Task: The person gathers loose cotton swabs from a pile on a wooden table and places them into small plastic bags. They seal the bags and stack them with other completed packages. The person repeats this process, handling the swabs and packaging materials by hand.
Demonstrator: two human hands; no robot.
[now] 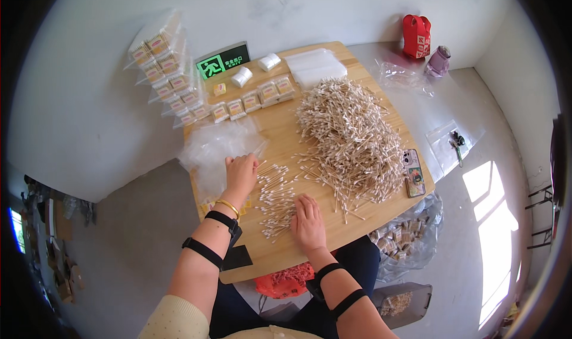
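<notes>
A loose row of cotton swabs lies on the wooden table between my two hands. My left hand is at the row's upper left, by the clear plastic bags, its fingers curled and closed. At the row's right side, my right hand rests low on the table with fingers bent and together, touching or nearly touching the swabs. What either hand's fingertips hold is hidden. A large heap of cotton swabs lies beyond my right hand.
Small packs of swabs line the table's far side, near white rolls, a stack of clear sheets and a green sign. Bagged packs are piled at left. A phone lies at the right edge; a grey bin stands below.
</notes>
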